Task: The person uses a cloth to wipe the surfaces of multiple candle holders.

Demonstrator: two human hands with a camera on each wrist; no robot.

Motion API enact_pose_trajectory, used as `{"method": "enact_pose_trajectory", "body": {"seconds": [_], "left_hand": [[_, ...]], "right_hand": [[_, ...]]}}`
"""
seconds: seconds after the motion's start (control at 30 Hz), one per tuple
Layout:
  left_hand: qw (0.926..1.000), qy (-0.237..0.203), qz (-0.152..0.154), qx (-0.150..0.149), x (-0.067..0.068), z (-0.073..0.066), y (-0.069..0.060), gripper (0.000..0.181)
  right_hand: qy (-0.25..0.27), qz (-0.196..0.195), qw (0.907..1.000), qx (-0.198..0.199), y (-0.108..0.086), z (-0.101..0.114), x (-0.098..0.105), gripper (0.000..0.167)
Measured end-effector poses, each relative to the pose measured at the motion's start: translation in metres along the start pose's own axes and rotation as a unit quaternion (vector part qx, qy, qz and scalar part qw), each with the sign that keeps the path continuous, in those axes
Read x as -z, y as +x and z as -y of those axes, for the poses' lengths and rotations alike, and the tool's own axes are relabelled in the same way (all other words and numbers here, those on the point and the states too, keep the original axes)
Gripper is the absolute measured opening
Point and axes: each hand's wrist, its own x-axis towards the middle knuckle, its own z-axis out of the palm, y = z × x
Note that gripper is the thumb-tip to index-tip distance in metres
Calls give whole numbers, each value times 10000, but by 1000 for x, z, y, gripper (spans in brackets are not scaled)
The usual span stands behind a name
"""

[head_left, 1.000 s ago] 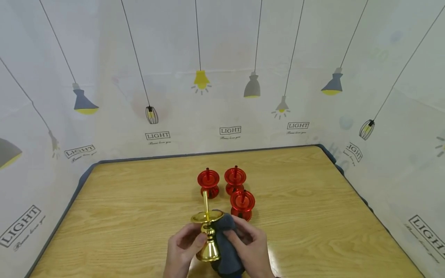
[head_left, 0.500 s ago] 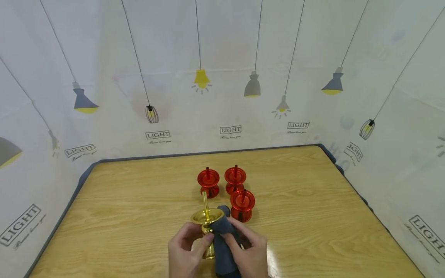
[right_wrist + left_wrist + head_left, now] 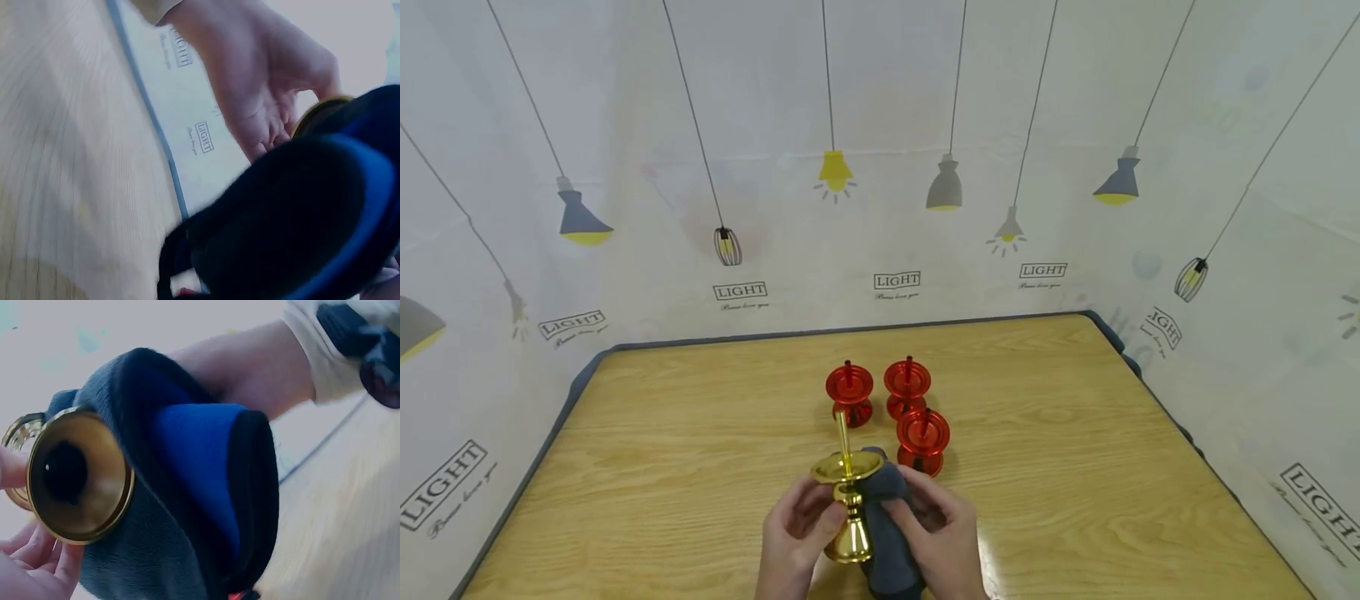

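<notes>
In the head view, my left hand [image 3: 793, 533] pinches a gold candlestick [image 3: 850, 542] by its stem, thumb in front. The candlestick stands upright above the table, its dish and long spike at the top. My right hand [image 3: 951, 537] grips a folded blue-grey cloth [image 3: 891, 542] and holds it against the candlestick's right side, under the dish. Seen in the left wrist view, the hollow gold base [image 3: 81, 475] faces the camera with the cloth [image 3: 162, 550] beside it, bright blue inside. The cloth [image 3: 281, 219] covers most of the candlestick in the right wrist view.
Three red candlesticks stand on the wooden table [image 3: 662, 450] beyond my hands: one at back left [image 3: 849, 385], another at back right [image 3: 907, 381], the nearest candlestick [image 3: 923, 435] just past the cloth. A white lamp-print curtain [image 3: 805, 250] borders the table's back and sides.
Half a second ago the cloth lay across the candlestick's stem and dish edge; now it has drawn back to the right, uncovering the stem and base. The red candlesticks have not moved.
</notes>
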Motion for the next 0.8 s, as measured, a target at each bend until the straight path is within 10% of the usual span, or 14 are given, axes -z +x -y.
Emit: {"method": "enact_pose_trajectory", "body": {"seconds": [0.43,0.8], "left_hand": [[9923,955,-778,-121,-15,-2,5,22],[9990,266,-241,265,1,-3,3,22]], "right_hand": [[-609,-398,9958,560,-1,-2,-7,32],[-320,42,9994,-140,5,0,-3,30]]}}
